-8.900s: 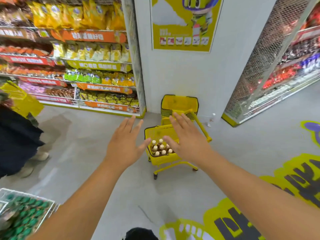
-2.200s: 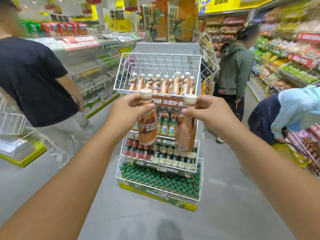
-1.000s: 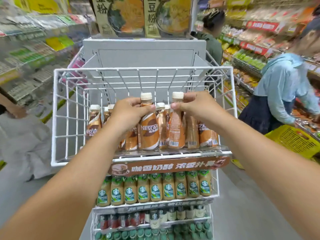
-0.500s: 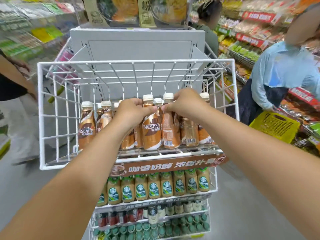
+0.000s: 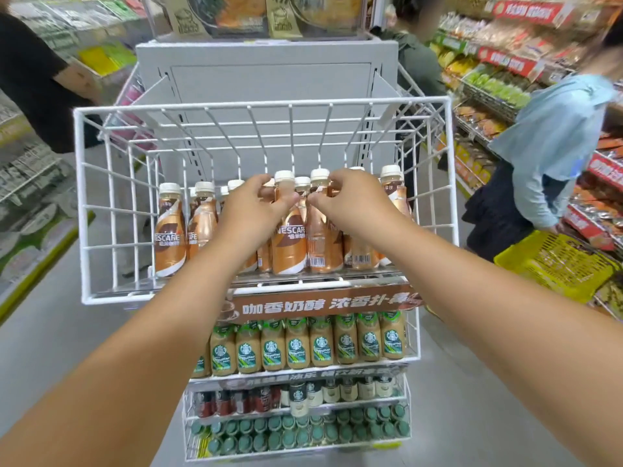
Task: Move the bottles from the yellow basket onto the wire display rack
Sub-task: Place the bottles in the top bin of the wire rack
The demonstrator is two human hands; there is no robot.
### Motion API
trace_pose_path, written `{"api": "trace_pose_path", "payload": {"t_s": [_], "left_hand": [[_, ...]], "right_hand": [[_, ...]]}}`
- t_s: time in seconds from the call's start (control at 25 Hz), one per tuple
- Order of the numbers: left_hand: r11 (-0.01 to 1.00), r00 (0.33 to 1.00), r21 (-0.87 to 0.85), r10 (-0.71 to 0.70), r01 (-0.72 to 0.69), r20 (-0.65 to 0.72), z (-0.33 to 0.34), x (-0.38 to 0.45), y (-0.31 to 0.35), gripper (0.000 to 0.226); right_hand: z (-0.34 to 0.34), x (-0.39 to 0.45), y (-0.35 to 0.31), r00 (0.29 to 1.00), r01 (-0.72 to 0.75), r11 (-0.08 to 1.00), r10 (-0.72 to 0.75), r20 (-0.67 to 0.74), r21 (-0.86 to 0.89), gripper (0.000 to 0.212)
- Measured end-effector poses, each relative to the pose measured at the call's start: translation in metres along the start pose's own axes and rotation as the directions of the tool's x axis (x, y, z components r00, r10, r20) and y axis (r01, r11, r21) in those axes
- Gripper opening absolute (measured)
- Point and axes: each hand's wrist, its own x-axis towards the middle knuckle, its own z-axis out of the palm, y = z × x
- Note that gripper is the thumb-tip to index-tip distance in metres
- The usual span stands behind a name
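Note:
A white wire display rack (image 5: pixel 96 203) stands in front of me, its top shelf holding several brown Nescafe bottles with white caps. My left hand (image 5: pixel 251 205) grips the neck of one Nescafe bottle (image 5: pixel 289 244) standing at the shelf's front. Right beside it, my right hand (image 5: pixel 350 202) pinches the neck of a second bottle (image 5: pixel 320 244), whose label back with a barcode faces me. Both bottles stand upright on the shelf. More bottles (image 5: pixel 170 230) stand at the left of the shelf. The task's yellow basket is out of view.
Lower rack shelves hold Starbucks bottles (image 5: pixel 296 345) and green-capped bottles (image 5: pixel 303 429). A person in a light blue top (image 5: pixel 553 143) bends over a yellow basket (image 5: pixel 553 264) at the right. Another person in black (image 5: pixel 30 79) stands at the left, one in green (image 5: pixel 418 65) behind the rack.
Over the last second both hands lowered the two bottles onto the top shelf's front row. I have come closer to the rack, and my fingers now sit on the bottle necks.

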Motion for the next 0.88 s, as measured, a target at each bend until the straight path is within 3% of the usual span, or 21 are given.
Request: {"api": "trace_pose_path", "payload": {"t_s": [0.12, 0.24, 0.32, 0.48, 0.76, 0.88], "left_hand": [[0.953, 0.992, 0.281, 0.125, -0.118, -0.008, -0.005, -0.015, -0.001, 0.07], [0.792, 0.977, 0.576, 0.207, -0.203, 0.06, -0.005, -0.038, 0.0, 0.073], [0.702, 0.974, 0.683, 0.214, -0.202, 0.068, -0.002, -0.057, 0.0, 0.072], [0.617, 0.976, 0.768, 0.213, -0.17, 0.044, 0.01, -0.093, -0.003, 0.074], [0.577, 0.986, 0.802, 0.144, -0.155, 0.087, 0.016, -0.15, 0.002, 0.076], [0.57, 0.971, 0.793, 0.211, -0.213, 0.11, 0.017, -0.175, 0.006, 0.075]], "right_hand": [[-0.005, -0.019, 0.017, 0.989, 0.148, 0.989, -0.148, 0.0, -0.017, 0.054], [-0.008, -0.04, 0.043, 0.937, 0.348, 0.928, -0.351, 0.005, -0.134, 0.049], [-0.006, -0.052, 0.058, 0.92, 0.385, 0.878, -0.39, 0.041, -0.284, 0.06], [0.004, -0.071, 0.083, 0.94, 0.329, 0.796, -0.327, 0.096, -0.508, 0.08], [0.002, -0.12, 0.099, 0.958, 0.281, 0.825, -0.27, 0.094, -0.49, 0.081], [-0.004, -0.154, 0.099, 0.968, 0.24, 0.829, -0.242, 0.063, -0.504, 0.08]]}}
